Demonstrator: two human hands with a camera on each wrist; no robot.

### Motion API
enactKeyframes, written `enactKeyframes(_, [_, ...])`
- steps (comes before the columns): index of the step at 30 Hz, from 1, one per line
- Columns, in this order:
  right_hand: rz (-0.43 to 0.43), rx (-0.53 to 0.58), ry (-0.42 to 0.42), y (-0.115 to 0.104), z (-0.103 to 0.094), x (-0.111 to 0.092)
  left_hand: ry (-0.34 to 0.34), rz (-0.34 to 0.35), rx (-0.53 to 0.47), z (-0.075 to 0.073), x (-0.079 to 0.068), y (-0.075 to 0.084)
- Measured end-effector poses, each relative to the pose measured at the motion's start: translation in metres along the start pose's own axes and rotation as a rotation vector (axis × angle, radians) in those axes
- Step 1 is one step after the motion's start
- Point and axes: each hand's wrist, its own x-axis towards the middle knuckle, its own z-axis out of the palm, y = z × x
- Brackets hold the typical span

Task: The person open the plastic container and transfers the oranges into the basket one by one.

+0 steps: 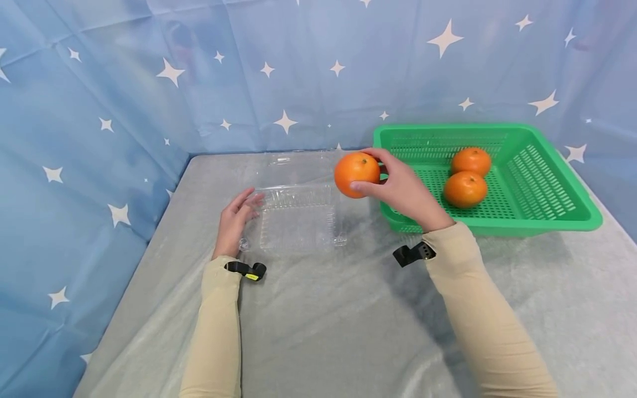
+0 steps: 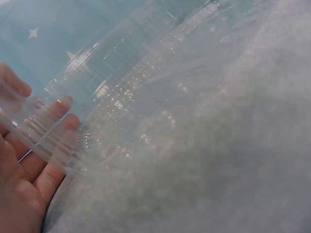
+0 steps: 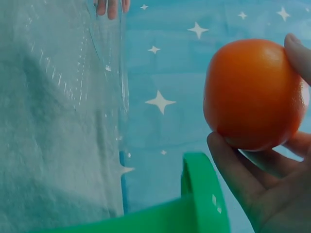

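Note:
My right hand (image 1: 403, 185) grips an orange (image 1: 356, 174) between thumb and fingers, held up above the table at the left edge of the green basket (image 1: 532, 224). The same orange (image 3: 255, 94) fills much of the right wrist view. A clear plastic clamshell box (image 1: 297, 226) lies on the table with its lid (image 1: 298, 160) folded back toward the curtain. At the box's left wall is my left hand (image 1: 236, 221), its fingers loosely extended. Through the clear wall the left wrist view shows these fingers (image 2: 56, 145); whether they press it I cannot tell.
Two more oranges, one behind (image 1: 470, 161) and one in front (image 1: 465, 189), sit in the green basket on the right. A grey cloth (image 1: 318, 331) covers the table. Behind and to the left hangs a blue curtain (image 1: 318, 99) with white stars.

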Motion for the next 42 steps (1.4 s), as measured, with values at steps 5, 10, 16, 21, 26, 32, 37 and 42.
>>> enactKeyframes(5, [0.008,-0.038,-0.007,-0.003,-0.009,0.001,0.005,0.007,0.001,-0.003,0.006,-0.009])
enactKeyframes(10, [0.011,-0.079,-0.012,-0.003,-0.017,0.002,-0.003,-0.011,0.001,0.0,0.0,0.002])
enactKeyframes(16, [-0.005,-0.119,-0.012,-0.001,-0.027,0.006,-0.009,-0.018,0.001,0.002,-0.006,0.01])
enactKeyframes(21, [-0.008,-0.153,-0.017,0.002,-0.032,0.008,-0.015,-0.021,0.006,0.002,-0.005,0.012])
enactKeyframes(26, [0.007,-0.189,-0.024,0.003,-0.037,0.01,-0.014,-0.021,0.005,0.002,-0.006,0.012])
enactKeyframes(32, [0.017,-0.223,-0.03,0.002,-0.045,0.011,-0.014,-0.013,-0.013,0.003,-0.006,0.011])
enactKeyframes(37, [0.046,-0.237,-0.033,0.002,-0.051,0.014,-0.022,-0.014,-0.001,0.002,-0.006,0.011])
enactKeyframes(42, [0.071,-0.222,-0.044,0.008,-0.058,0.017,-0.012,-0.013,0.004,0.004,-0.007,0.012])
